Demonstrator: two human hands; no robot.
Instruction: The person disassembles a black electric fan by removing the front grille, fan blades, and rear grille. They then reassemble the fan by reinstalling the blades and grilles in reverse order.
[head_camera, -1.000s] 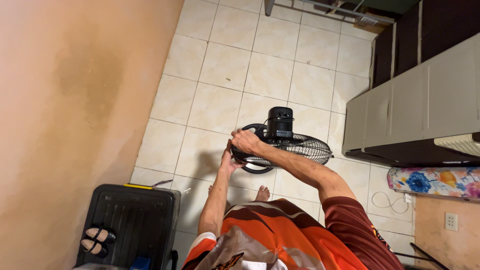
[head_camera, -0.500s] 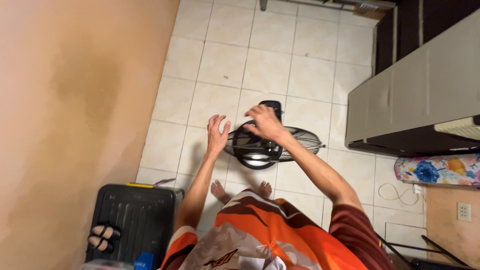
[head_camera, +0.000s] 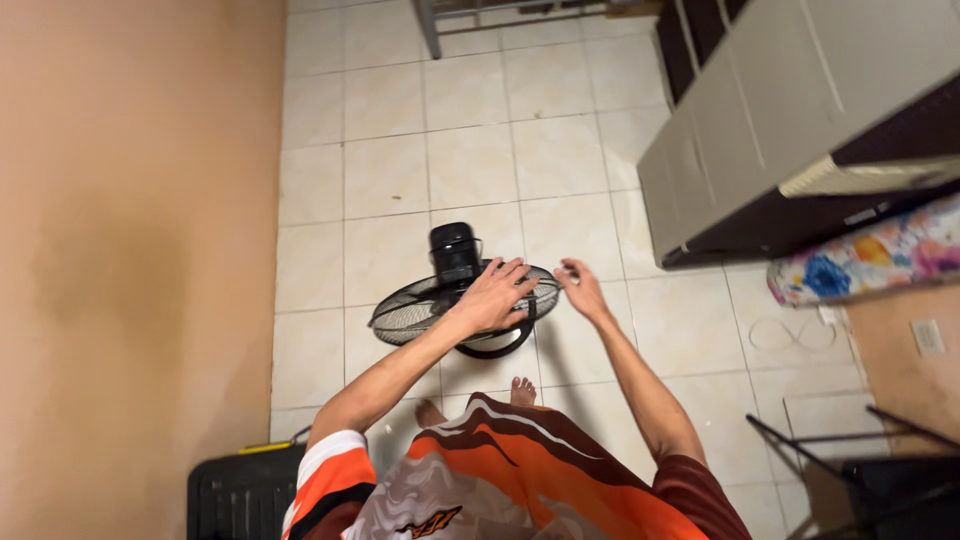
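**Both hands at the fan grille**

Over the pale tiled floor (head_camera: 470, 150), we look straight down at our own arms and at a black fan (head_camera: 455, 300) held out in front of us. Its round wire grille (head_camera: 410, 315) faces up and tilts a little, the dark motor housing (head_camera: 455, 250) stands at the far side of it, and a black curved bracket (head_camera: 495, 350) hangs under the near edge.

Our left hand (head_camera: 495, 295) lies flat on the right part of the grille, fingers spread and resting on the wires, palm down; it presses on the fan rather than closing round it. Our right hand (head_camera: 583, 290) is just beside the grille's right rim, fingers loosely parted and half curled. We cannot tell whether its fingertips touch the rim, and it has hold of nothing that we can see.

Below the fan our bare feet (head_camera: 520, 390) stand on the tiles, and our orange, white and dark red shirt (head_camera: 500, 480) fills the bottom of the view. A tan wall (head_camera: 130, 250) runs down the left side, with a black ribbed case (head_camera: 240, 495) at its foot. Grey cabinets (head_camera: 760, 120) stand at the upper right, and a flowered cloth (head_camera: 860, 260) lies below them.
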